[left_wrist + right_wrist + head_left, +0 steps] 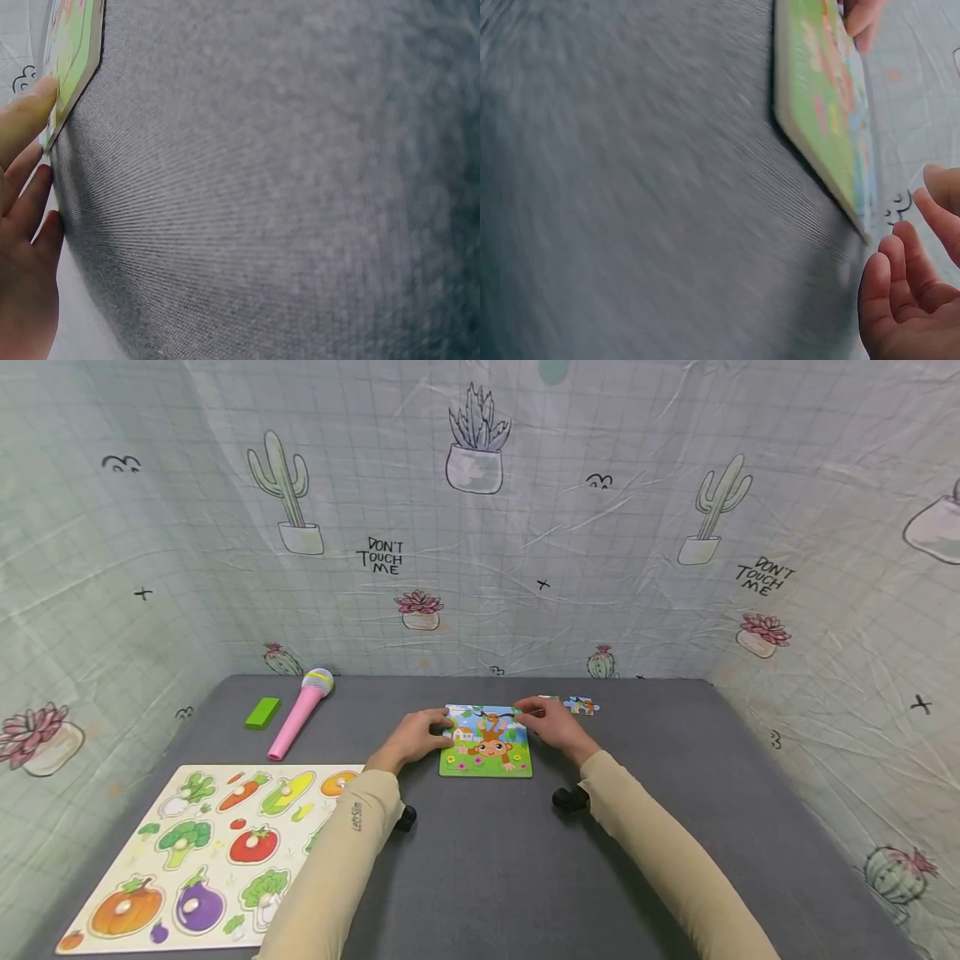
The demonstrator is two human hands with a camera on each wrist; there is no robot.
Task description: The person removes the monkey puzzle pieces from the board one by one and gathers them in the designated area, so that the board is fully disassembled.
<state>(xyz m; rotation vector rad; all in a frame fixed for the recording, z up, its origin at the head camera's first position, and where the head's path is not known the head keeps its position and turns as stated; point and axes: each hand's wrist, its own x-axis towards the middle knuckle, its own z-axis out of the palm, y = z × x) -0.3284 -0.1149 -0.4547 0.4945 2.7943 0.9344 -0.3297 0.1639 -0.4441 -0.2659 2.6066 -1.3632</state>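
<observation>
A small jigsaw board [487,752] with an upside-down monkey picture lies on the grey table, between both hands. My left hand [414,739] is at its left edge; in the left wrist view the thumb [43,94] rests on the board's face and the other fingers reach along its far corner. Near the top right corner is my right hand [557,725], fingers loosely bent. The right wrist view shows the right thumb [941,184] close to the index finger, with no piece visible between them. Loose jigsaw pieces [581,705] lie just behind the right hand.
A vegetable peg puzzle board [217,806] spreads over the front left, partly under the left sleeve [337,868]. Behind it lie a pink toy microphone [300,718] and a green block [262,713]. Printed cloth walls [480,610] enclose the table's back and sides.
</observation>
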